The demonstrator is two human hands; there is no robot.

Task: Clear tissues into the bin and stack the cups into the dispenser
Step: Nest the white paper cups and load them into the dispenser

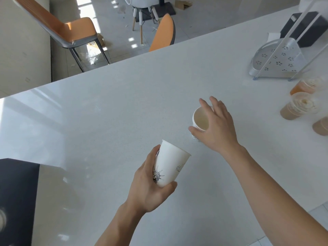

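The left hand [150, 181] was clamped on one paper cup [169, 167] while the right hand [215, 126], fingers spread, closed around a second cup [199, 119] just ahead, so stacking had seemingly barely begun, with the dispenser [278, 59] well beyond.

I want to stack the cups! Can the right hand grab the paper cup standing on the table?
Probably yes. The right hand is already spread around the standing paper cup, thumb on one side and fingers on the other, with nothing between them. The left hand holds another cup off to the side.
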